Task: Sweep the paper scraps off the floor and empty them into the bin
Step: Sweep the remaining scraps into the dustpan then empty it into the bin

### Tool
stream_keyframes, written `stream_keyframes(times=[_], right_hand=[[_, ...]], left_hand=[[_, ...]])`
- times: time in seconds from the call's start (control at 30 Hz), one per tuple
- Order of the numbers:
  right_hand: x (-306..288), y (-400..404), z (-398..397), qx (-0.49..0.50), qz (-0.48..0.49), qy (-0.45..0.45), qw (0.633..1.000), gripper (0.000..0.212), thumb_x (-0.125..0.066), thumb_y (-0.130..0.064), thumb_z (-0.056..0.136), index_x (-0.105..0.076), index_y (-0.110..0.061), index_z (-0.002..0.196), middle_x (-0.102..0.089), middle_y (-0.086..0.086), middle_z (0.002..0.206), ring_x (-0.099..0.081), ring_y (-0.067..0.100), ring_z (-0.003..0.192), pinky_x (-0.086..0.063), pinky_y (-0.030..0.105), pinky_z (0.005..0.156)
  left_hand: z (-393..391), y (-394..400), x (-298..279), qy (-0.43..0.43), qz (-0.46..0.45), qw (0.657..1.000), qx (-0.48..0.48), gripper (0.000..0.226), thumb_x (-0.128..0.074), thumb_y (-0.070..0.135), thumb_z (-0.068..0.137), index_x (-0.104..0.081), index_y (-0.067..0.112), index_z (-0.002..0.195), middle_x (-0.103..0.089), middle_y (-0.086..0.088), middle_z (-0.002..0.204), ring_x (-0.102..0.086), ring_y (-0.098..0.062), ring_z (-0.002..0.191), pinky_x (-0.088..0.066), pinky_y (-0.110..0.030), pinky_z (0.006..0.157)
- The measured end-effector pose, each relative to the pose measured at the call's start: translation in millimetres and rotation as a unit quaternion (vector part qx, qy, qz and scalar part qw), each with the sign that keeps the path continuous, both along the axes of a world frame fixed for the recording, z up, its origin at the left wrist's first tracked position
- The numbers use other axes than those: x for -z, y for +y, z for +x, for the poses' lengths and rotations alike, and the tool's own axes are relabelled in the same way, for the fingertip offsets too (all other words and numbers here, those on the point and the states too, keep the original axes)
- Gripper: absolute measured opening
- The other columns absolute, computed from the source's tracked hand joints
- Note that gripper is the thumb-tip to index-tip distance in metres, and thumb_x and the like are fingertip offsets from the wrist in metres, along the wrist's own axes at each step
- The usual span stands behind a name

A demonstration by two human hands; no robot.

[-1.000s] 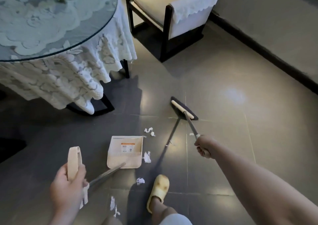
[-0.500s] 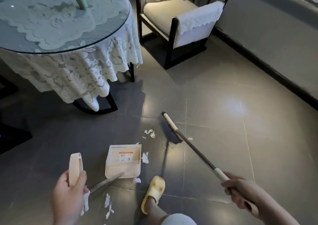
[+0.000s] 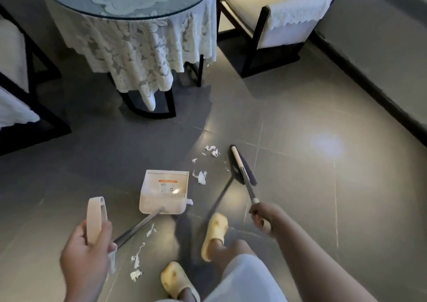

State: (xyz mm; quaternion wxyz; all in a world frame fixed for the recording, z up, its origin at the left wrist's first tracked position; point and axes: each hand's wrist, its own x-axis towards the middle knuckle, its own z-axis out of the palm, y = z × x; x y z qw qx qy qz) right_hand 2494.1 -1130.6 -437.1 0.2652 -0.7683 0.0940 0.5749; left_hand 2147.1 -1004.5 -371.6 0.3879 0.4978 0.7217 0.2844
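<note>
Since the earlier frame the dark flat-headed broom with the cream bar (image 3: 240, 166) has drawn nearer the cream plastic dustpan (image 3: 164, 191), which sits on the grey tiled floor (image 3: 312, 186). Right hand (image 3: 262, 217) grips the broom's handle; left hand (image 3: 86, 253) clamps the dustpan's looped handle. White torn paper scraps (image 3: 201, 176) lie just beside the pan, apparently none inside.

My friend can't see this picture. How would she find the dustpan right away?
Start at the round table with the lace cloth, then look down the grey floor toward the person's feet. The dustpan lies flat there, its long handle held in the left hand. Unlike the dark broom head and the crumpled paper scraps, it is a cream box shape with an orange label.
</note>
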Motion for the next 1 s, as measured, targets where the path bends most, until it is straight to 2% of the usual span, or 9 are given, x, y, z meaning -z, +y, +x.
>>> stream_keyframes(times=[0.07, 0.17, 0.3, 0.47, 0.53, 0.6, 0.67, 0.83, 1.0], right_hand=[[-17, -16, -12, 0.04, 0.016, 0.053, 0.998, 0.022, -0.05, -0.003, 0.091, -0.045, -0.007, 0.069, -0.043, 0.002, 0.037, -0.037, 0.008, 0.024, -0.031, 0.013, 0.028], [-41, -31, 6, 0.05, 0.037, 0.095, 0.993, 0.03, -0.046, -0.004, 0.094, -0.042, -0.007, 0.064, -0.037, 0.002, 0.039, -0.032, 0.007, 0.02, -0.025, 0.01, 0.026], [-69, -29, 40, -0.013, 0.052, 0.017, 0.998, 0.019, -0.046, 0.003, 0.091, -0.044, -0.004, 0.073, -0.038, 0.006, 0.048, -0.031, 0.007, 0.021, -0.025, 0.01, 0.026], [-77, 1, 70, -0.045, 0.06, -0.026, 0.997, 0.021, -0.044, 0.007, 0.092, -0.043, -0.005, 0.074, -0.038, 0.004, 0.037, -0.033, 0.006, 0.019, -0.026, 0.007, 0.026], [-65, 18, 83, -0.03, 0.057, -0.013, 0.998, 0.025, -0.044, 0.003, 0.094, -0.041, -0.006, 0.071, -0.037, 0.002, 0.032, -0.035, 0.005, 0.017, -0.027, 0.007, 0.025], [-52, 34, 87, -0.046, 0.058, -0.006, 0.997, 0.021, -0.045, 0.002, 0.093, -0.043, -0.006, 0.074, -0.038, 0.001, 0.032, -0.037, 0.005, 0.019, -0.03, 0.008, 0.025], [-38, 44, 81, -0.092, 0.048, 0.01, 0.995, 0.019, -0.045, 0.003, 0.092, -0.043, -0.006, 0.076, -0.038, 0.001, 0.033, -0.038, 0.006, 0.019, -0.03, 0.009, 0.025], [-20, 35, 36, -0.241, 0.006, 0.0, 0.97, 0.02, -0.045, 0.011, 0.089, -0.045, -0.002, 0.073, -0.036, 0.004, 0.038, -0.032, 0.01, 0.018, -0.03, 0.009, 0.029], [-33, 4, 16, -0.325, -0.021, -0.031, 0.945, 0.014, -0.047, 0.008, 0.087, -0.053, -0.003, 0.082, -0.036, 0.004, 0.035, -0.032, 0.012, 0.022, -0.029, 0.011, 0.034]], left_hand=[[-10, -13, -4, -0.002, 0.002, 0.999, -0.033, 0.014, -0.069, 0.025, 0.09, -0.062, 0.015, 0.085, -0.065, -0.016, 0.069, -0.065, -0.031, 0.061, -0.052, -0.027, 0.058], [-14, -26, -7, 0.002, -0.003, 0.999, -0.048, 0.01, -0.07, 0.023, 0.089, -0.066, 0.015, 0.092, -0.065, -0.015, 0.066, -0.066, -0.028, 0.061, -0.054, -0.032, 0.065], [-5, -54, -15, 0.013, 0.01, 0.998, -0.065, 0.004, -0.068, 0.015, 0.09, -0.065, 0.012, 0.09, -0.064, -0.015, 0.061, -0.065, -0.026, 0.06, -0.039, -0.012, 0.049], [20, -93, -21, -0.014, 0.026, 0.99, -0.136, 0.004, -0.066, 0.015, 0.09, -0.064, 0.012, 0.092, -0.065, -0.019, 0.066, -0.061, -0.026, 0.062, -0.037, -0.006, 0.051], [24, -108, -22, -0.021, 0.034, 0.983, -0.177, 0.005, -0.066, 0.017, 0.091, -0.063, 0.013, 0.093, -0.066, -0.017, 0.07, -0.063, -0.029, 0.067, -0.04, -0.009, 0.053], [23, -123, -22, -0.007, 0.038, 0.975, -0.219, 0.007, -0.065, 0.021, 0.091, -0.063, 0.014, 0.089, -0.067, -0.015, 0.068, -0.066, -0.032, 0.071, -0.052, -0.03, 0.068], [23, -142, -24, -0.001, 0.032, 0.966, -0.257, 0.01, -0.063, 0.024, 0.092, -0.063, 0.016, 0.085, -0.066, -0.013, 0.062, -0.067, -0.031, 0.067, -0.054, -0.042, 0.069], [28, -188, -28, -0.02, 0.035, 0.943, -0.33, 0.016, -0.066, 0.023, 0.09, -0.063, 0.012, 0.079, -0.064, -0.004, 0.057, -0.063, -0.028, 0.057, -0.055, -0.046, 0.077], [25, -216, -23, -0.027, 0.039, 0.931, -0.362, 0.014, -0.068, 0.021, 0.09, -0.064, 0.015, 0.079, -0.065, 0.003, 0.061, -0.063, -0.033, 0.063, -0.054, -0.046, 0.078]])
